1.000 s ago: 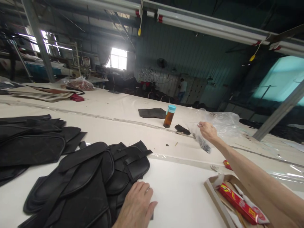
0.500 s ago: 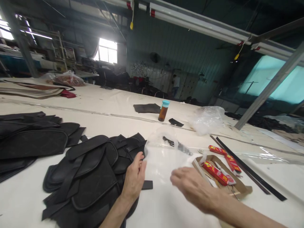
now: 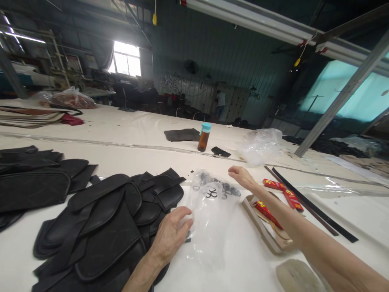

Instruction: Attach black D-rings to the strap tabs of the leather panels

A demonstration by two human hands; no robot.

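A clear plastic bag point(image 3: 209, 223) lies on the white table between my hands. Dark handwriting marks its upper part, and small dark ring-like pieces point(image 3: 226, 187) sit at its far end. My left hand point(image 3: 173, 229) is at the bag's left edge, thumb and fingers curved and apart; whether it touches the plastic I cannot tell. Beyond the bag's far right corner, my right hand point(image 3: 241, 176) reaches out with fingers extended, apparently holding nothing. Black padded pieces with straps point(image 3: 109, 227) are heaped beside my left hand.
Under my right forearm stands a cardboard box point(image 3: 261, 227) with red packets; more red packets point(image 3: 291, 199) lie beside it. Long dark strips point(image 3: 316, 207) run along the right. A bottle point(image 3: 203, 140), a crumpled plastic bag point(image 3: 263, 146) and another black pile point(image 3: 33, 182) are farther out.
My right hand has moved forward, away from the near part of the bag. The bag's blurred film has settled flatter, its writing now readable as marks. A pale rounded object appears at lower right.
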